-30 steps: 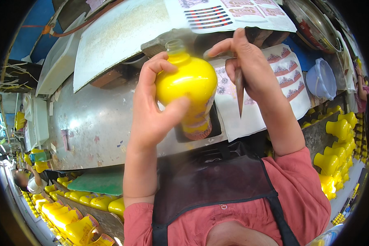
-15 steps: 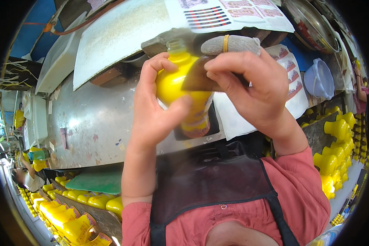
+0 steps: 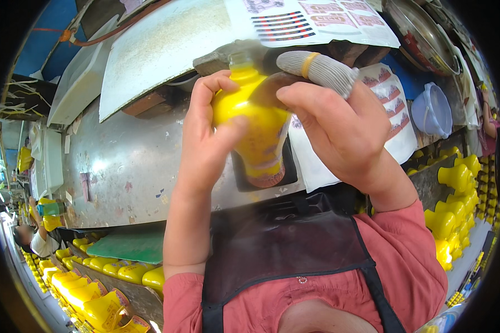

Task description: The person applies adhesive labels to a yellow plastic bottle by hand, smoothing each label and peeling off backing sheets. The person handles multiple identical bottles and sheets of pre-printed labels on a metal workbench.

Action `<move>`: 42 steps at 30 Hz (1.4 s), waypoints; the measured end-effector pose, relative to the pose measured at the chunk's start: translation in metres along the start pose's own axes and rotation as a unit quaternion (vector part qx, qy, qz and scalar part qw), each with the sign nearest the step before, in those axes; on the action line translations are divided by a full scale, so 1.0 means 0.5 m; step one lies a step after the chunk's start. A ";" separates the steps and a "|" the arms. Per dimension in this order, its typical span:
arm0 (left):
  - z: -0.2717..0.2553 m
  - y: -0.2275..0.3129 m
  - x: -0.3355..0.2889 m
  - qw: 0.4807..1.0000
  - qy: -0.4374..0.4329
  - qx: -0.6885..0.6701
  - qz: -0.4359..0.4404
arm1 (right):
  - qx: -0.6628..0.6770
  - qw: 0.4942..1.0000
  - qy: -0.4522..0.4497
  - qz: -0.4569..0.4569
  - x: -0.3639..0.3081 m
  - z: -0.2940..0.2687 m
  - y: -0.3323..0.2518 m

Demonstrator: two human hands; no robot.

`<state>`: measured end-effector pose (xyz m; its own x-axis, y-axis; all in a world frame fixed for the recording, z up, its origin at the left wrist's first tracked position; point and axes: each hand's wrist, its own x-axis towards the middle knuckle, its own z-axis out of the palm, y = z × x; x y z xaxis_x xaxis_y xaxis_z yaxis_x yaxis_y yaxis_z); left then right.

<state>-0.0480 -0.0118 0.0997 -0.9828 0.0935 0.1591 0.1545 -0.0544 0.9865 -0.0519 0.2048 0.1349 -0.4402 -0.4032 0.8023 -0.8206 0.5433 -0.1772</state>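
Observation:
A glossy yellow vase-shaped bottle with a clear glass neck stands on a dark pad at the metal table's front. My left hand is closed round its shoulder, fingers on the left side, thumb across the front. Printed pattern shows on the bottle's lower part. My right hand pinches a dark, thin, curved scraper at the bottle's upper right. One right finger wears a grey knit cover with a yellow rubber band round it. Where the scraper meets the bottle is blurred.
Sheets of printed decals lie right of the bottle, with another printed sheet behind. A lavender bucket and metal basin stand at right. Racks of yellow bottles flank me. A person works far left.
My right hand has turned, drawing the scraper up and right off the bottle's front. The covered finger now slants down to the right. My left thumb has shifted slightly left.

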 end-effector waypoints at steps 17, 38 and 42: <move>-0.009 -0.033 0.037 0.997 0.012 -0.071 -0.034 | 0.112 0.990 -0.031 -0.078 -0.057 0.052 0.007; 0.000 -0.112 0.050 0.991 0.121 0.027 -0.038 | -0.024 0.999 0.010 0.025 0.009 0.091 0.099; 0.000 -0.127 0.054 0.990 0.137 -0.018 0.000 | 0.053 0.995 -0.016 -0.081 -0.038 0.097 0.077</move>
<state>-0.0842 -0.0059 0.0412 -0.9741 -0.1791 0.1380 0.1560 -0.0902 0.9836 -0.0930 0.1977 0.0853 -0.3088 -0.5036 0.8069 -0.9149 0.3893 -0.1072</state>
